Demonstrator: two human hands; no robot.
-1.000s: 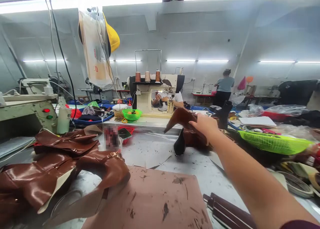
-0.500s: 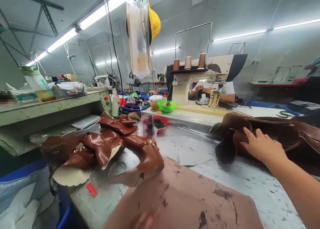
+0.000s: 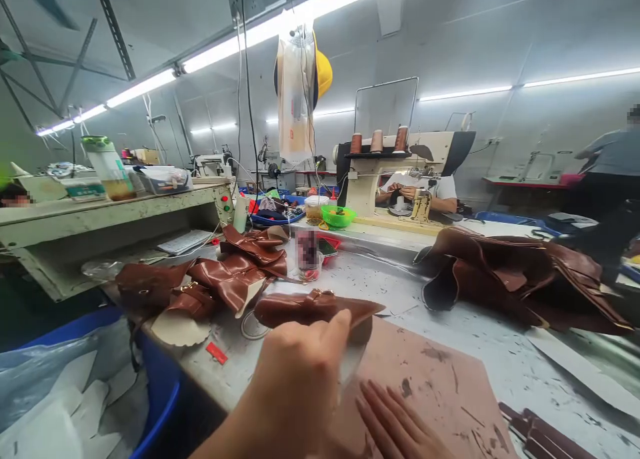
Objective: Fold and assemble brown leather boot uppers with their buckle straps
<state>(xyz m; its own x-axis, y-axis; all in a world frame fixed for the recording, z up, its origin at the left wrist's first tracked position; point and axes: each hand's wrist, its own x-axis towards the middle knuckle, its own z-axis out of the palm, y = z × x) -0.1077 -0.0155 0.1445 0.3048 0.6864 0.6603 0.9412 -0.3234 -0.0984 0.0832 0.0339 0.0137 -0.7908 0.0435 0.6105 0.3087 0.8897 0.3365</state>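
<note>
My left hand [image 3: 303, 362] is closed at the near edge of a brown leather boot upper [image 3: 305, 305] with a small metal buckle on top. Its index finger lies stretched along the leather; the other fingertips are hidden behind the hand. Low in the picture, my right hand [image 3: 395, 425] lies flat on a stained pinkish board [image 3: 435, 372], fingers straight and holding nothing. More brown leather uppers [image 3: 225, 279] with buckles and pale lining are heaped to the left. At the right rests a larger pile of dark brown leather uppers [image 3: 500, 279].
A sewing machine [image 3: 360, 192] with thread spools stands behind the table, a co-worker's hands [image 3: 400, 193] beyond it. A green bowl [image 3: 339, 217] and a red tray [image 3: 330, 245] sit nearby. Lower left is a blue bin [image 3: 160, 392]. Brown strips [image 3: 545, 435] lie lower right.
My right hand has left the right-hand pile and come down onto the board. My left hand has risen from the bottom edge to the boot upper, which is now turned. A person appears far right.
</note>
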